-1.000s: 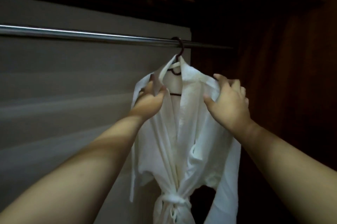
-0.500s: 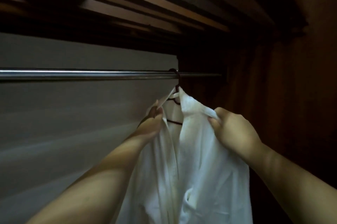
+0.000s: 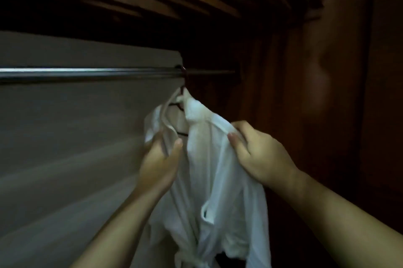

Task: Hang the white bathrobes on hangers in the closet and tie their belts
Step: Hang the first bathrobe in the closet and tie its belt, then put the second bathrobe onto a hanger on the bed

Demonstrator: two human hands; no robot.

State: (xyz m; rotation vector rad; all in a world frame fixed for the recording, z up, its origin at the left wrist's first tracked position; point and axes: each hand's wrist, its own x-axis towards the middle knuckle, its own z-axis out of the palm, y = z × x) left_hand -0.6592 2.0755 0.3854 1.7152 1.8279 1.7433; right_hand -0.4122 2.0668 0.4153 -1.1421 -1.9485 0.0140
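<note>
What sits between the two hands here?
In the head view, the white bathrobe's front panel and the dark hanger's bar lie between the left hand and right hand.

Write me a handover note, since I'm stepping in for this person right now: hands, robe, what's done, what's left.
Left hand: grips the robe's left collar edge.
Right hand: pinches the right shoulder fabric.
Bathrobe: on a dark hanger, hooked on the closet rod near its right end.
Done: robe hung; belt looks knotted at the waist, though only partly in view.
Left: straighten the shoulders and collar, let go. No other robe is in view.
</note>
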